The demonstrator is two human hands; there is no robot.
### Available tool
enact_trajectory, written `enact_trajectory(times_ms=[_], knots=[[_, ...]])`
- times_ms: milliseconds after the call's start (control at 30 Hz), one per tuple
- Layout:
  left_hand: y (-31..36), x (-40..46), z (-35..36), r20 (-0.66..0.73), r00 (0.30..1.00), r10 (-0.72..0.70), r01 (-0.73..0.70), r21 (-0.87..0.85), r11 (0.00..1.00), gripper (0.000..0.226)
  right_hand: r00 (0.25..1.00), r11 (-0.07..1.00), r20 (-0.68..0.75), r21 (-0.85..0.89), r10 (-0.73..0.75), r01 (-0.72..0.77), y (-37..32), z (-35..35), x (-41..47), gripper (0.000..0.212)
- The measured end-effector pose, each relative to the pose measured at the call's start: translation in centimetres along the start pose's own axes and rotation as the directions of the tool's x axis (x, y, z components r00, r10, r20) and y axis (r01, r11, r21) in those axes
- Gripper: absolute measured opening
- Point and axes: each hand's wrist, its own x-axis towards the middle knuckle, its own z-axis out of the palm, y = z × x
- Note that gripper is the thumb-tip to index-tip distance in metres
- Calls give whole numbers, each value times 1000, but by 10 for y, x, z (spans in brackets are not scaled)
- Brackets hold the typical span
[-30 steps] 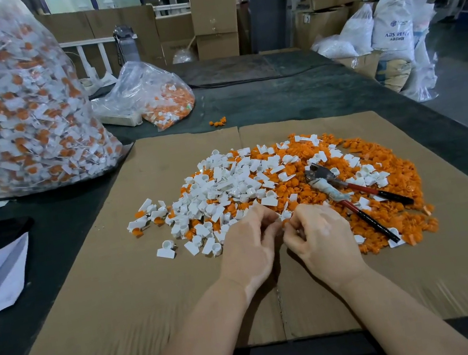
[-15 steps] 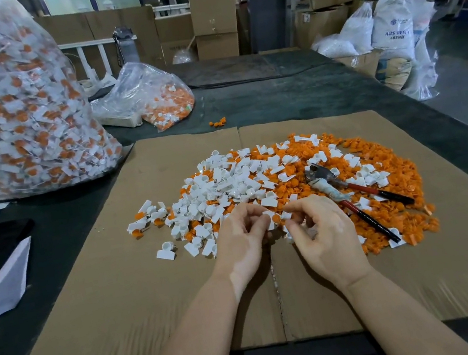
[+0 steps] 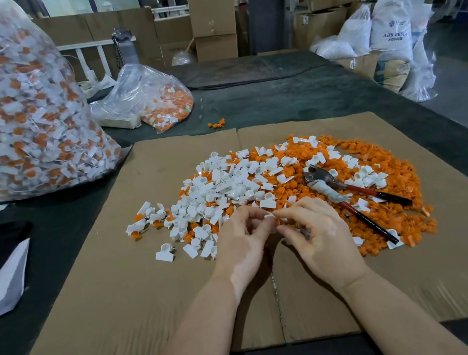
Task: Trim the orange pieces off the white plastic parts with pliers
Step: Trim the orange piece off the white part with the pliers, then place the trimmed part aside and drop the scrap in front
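A small white part (image 3: 269,216) is pinched between the fingertips of the left hand (image 3: 242,243) and right hand (image 3: 319,232), over the cardboard (image 3: 93,311) near the surface's front edge. It could be dropped into the trimmed pile (image 3: 227,184) and lost. The pliers (image 3: 352,197) lie unheld toward the right edge, so bare-handed twisting may tear the part.

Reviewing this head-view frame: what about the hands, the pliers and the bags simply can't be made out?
- Small white part pinched between left hand and right hand: fingers hide most of it.
- Pliers: head half buried in orange pieces.
- Big bag: cut off by the left edge, blurred.
- Sack lettering: too small.
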Motion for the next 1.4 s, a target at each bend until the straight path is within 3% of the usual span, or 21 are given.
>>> enact_trajectory(times_ms=[200, 300, 367, 433, 533, 600, 900, 1100, 1233, 1333, 1400], knots=[[1, 2, 1, -20, 1000, -11, 11, -7, 1000, 8, 997, 996, -40, -53, 69, -71, -1, -2, 1, 24], [2, 3, 2, -22, 998, -56, 54, -62, 997, 9, 972, 960, -132, -176, 195, -217, 4, -11, 6, 27], [2, 5, 3, -23, 998, -62, 60, -58, 996, 8, 903, 848, -127, -309, 411, -429, 12, -20, 13, 35], [3, 6, 3, -28, 997, -67, 65, -54, 996, 7, 780, 666, -49, -491, 623, -562, 24, -31, 21, 45], [4, 7, 3, -30, 997, -69, 67, -54, 996, 8, 614, 532, 103, -622, 782, -574, 39, -41, 31, 53], [5, 8, 4, -28, 997, -68, 66, -58, 996, 9, 578, 520, 141, -640, 803, -566, 44, -44, 37, 51], [6, 9, 3, -24, 993, -113, 110, -94, 989, 7, 618, 536, 128, -651, 776, -537, 52, -41, 37, 56], [7, 10, 3, -26, 985, -168, 162, -161, 974, 7, 778, 631, 63, -627, 625, -457, 43, -37, 28, 36], [13, 12, 1, -32, 973, -229, 201, -372, 906, 7, 894, 709, 76, -641, 441, -296, 29, -48, 36, 26], [23, 18, -5, -23, 962, -273, 223, -517, 827, 9, 892, 881, 187, -331, 412, -338, 11, -59, 48, 23], [30, 24, -11, -9, 957, -291, 237, -554, 798, 4, 834, 893, 325, -95, 445, -439, -3, -64, 54, 27]])
